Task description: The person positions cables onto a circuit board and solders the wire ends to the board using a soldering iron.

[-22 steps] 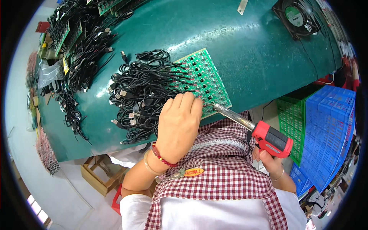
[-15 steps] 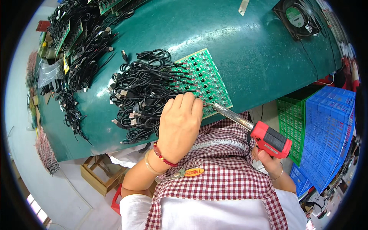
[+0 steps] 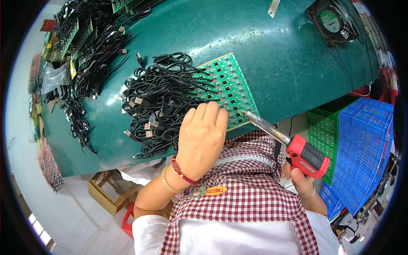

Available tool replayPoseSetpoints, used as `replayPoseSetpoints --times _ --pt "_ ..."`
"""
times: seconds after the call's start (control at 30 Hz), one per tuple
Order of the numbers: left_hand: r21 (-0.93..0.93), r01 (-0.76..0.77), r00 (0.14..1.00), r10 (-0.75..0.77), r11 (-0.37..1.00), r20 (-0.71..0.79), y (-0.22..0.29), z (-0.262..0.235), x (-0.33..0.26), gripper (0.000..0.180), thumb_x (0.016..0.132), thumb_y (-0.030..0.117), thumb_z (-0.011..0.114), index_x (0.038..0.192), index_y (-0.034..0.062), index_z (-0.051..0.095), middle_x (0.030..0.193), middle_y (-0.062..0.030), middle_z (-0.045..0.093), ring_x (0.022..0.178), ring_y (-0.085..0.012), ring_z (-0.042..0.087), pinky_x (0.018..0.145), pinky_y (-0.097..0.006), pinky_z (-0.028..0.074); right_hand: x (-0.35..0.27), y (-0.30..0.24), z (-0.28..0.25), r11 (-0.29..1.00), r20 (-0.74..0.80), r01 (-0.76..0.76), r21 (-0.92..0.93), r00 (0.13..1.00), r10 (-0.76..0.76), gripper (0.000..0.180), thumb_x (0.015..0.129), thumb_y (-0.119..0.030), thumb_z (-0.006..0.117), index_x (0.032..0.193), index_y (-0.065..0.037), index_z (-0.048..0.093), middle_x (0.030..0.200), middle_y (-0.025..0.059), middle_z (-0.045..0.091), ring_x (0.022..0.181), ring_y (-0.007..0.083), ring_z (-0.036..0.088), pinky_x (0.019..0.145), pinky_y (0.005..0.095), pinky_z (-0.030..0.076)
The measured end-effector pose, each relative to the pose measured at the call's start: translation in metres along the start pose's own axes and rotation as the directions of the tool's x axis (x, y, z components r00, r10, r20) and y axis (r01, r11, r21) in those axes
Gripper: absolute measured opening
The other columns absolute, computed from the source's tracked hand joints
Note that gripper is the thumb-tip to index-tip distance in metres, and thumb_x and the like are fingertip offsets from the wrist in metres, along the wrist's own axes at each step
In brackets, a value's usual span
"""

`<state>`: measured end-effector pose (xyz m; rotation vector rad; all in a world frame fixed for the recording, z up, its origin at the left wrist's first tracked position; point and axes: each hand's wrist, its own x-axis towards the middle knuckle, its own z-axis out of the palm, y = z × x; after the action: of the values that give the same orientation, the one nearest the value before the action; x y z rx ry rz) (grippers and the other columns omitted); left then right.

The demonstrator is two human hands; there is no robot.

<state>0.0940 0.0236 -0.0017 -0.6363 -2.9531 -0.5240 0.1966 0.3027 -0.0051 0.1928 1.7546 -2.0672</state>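
A glossy green worktable (image 3: 280, 68) is filling most of the view, with a square black cooling fan (image 3: 333, 23) sitting at its far right, a heap of black cables and green boards (image 3: 100, 53) lying at far left, and a slatted blue plastic crate (image 3: 363, 140) standing off to the right. A rectangular green circuit panel (image 3: 238, 91) is lying flat near the table's front edge; its long axis is running away from the person, far end leaning a bit left. Coiled black USB cables (image 3: 148, 83) are bunching along its left side, their reddish wire ends reaching onto it. Progress, judging: far and middle rows are looking wired, near rows by the hand are probably remaining; joints are too small to check. The left hand (image 3: 202, 138) is hovering over the panel's near left part, fingers bunched narrow and pointing away; fingertips are hidden, so cannot tell what they are pinching, if anything. The right hand (image 3: 301, 182) is gripping, fingers wrapped and partly hidden, a red-and-black pistol-shaped soldering iron with a metal barrel (image 3: 297, 146). Iron is pointing up-left, long axis slanting from lower right, tip sitting at the panel's near part, just beside the left fingertips; contact is unclear.
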Motion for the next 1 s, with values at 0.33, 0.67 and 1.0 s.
replayPoseSetpoints --times 0.33,0.67,1.0 --pt "-0.035 0.001 0.999 0.000 0.999 0.038 -0.002 -0.005 0.006 0.008 0.078 0.008 0.065 0.083 0.0079 0.059 0.078 -0.0057 0.052 0.075 -0.0221 0.055 0.065 -0.035 0.041 -0.005 0.003 0.003 0.997 -0.032 -0.029 0.067 0.999 0.031 0.031 0.090 -0.025 0.063 0.102 0.003 0.056 0.072 0.0050 0.057 0.063 0.0132 0.054 0.058 0.0283 0.047" --pt "0.029 -0.101 0.988 0.097 0.994 0.119 -0.006 -0.010 0.008 0.011 0.077 0.009 0.065 0.087 0.0094 0.061 0.078 -0.0041 0.049 0.075 -0.0199 0.054 0.063 -0.033 0.039 -0.018 0.021 0.002 0.993 -0.037 -0.072 0.095 0.996 0.076 0.024 0.090 -0.017 0.064 0.101 0.002 0.058 0.076 0.0062 0.060 0.065 0.0133 0.056 0.060 0.0288 0.046" --pt "0.029 -0.094 0.993 0.092 0.995 0.069 -0.004 -0.001 0.003 0.014 0.076 0.010 0.069 0.083 0.0084 0.056 0.078 -0.0042 0.048 0.074 -0.0199 0.053 0.066 -0.034 0.038 -0.012 0.017 0.003 0.998 0.057 -0.036 0.049 0.998 0.033 0.015 0.091 -0.014 0.060 0.093 0.000 0.057 0.075 0.0040 0.056 0.067 0.0126 0.052 0.061 0.0293 0.043"
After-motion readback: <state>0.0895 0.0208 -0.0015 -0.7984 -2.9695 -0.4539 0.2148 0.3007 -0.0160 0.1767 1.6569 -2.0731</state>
